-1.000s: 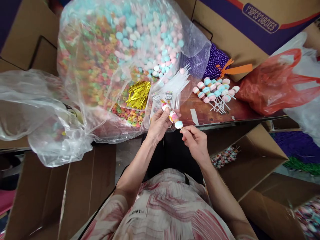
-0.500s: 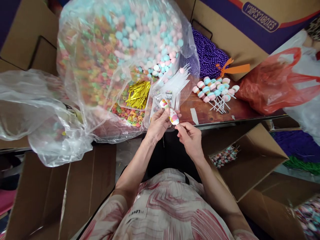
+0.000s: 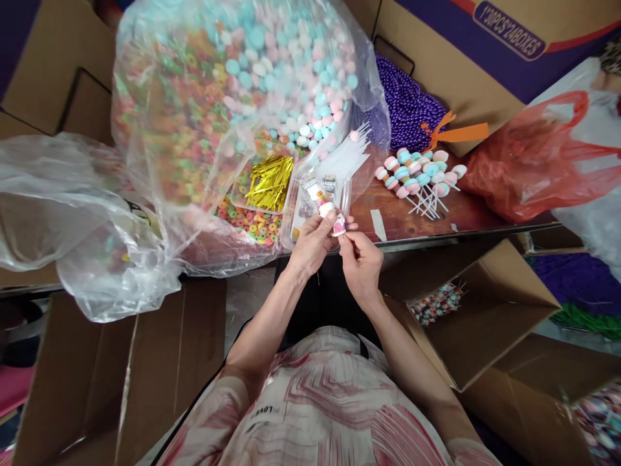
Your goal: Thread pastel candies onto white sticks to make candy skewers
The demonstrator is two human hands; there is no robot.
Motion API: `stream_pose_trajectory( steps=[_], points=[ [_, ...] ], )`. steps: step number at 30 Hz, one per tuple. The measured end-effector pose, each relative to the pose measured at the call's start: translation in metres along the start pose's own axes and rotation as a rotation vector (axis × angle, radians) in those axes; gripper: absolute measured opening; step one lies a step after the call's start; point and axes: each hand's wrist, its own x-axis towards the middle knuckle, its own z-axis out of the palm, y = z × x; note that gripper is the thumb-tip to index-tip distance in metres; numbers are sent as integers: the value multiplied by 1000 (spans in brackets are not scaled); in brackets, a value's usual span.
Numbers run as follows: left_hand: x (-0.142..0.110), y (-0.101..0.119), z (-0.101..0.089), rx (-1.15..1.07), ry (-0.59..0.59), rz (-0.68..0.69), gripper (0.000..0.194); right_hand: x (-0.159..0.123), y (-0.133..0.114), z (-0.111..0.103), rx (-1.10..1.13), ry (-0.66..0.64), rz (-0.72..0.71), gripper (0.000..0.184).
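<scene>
A: What do the hands hold?
B: The left hand [image 3: 310, 243] and right hand [image 3: 361, 262] pinch one candy skewer [image 3: 328, 208] over the near clear tray [image 3: 297, 226].
A: Beyond it?
B: Gold twist ties [image 3: 270, 183] in a tray; a clear bag [image 3: 233, 97] of candies.

1. Candy skewer of pink, white and yellow round sweets on a thin white stick [image 3: 330, 213]: tilted, held above the near edge of the brown wooden table [image 3: 412, 217], beside clear plastic tray [image 3: 347, 188].
</scene>
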Motion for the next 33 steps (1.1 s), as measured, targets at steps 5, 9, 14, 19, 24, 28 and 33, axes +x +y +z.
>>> stream_pose_trajectory(
  steps=[5,9,14,19,24,28,33],
  points=[
    [6,3,-2,-74,105,52,26,-6,0,-9,90,-121,135,23],
    [9,3,0,-119,162,58,29,-13,0,-18,120,-185,179,22],
    [3,1,5,-78,108,37,26,-16,7,-18,28,-152,64,23],
    [-2,-4,8,-26,76,35,21,-15,14,-2,-160,-39,-263,25],
    [0,0,5,-96,79,51,20,-14,16,4,-217,-7,-377,25],
    [2,5,4,-114,75,38,24,-14,15,-1,-228,0,-356,18],
    [0,3,8,-136,97,40,26,-17,23,4,-336,63,-460,24]
  ],
)
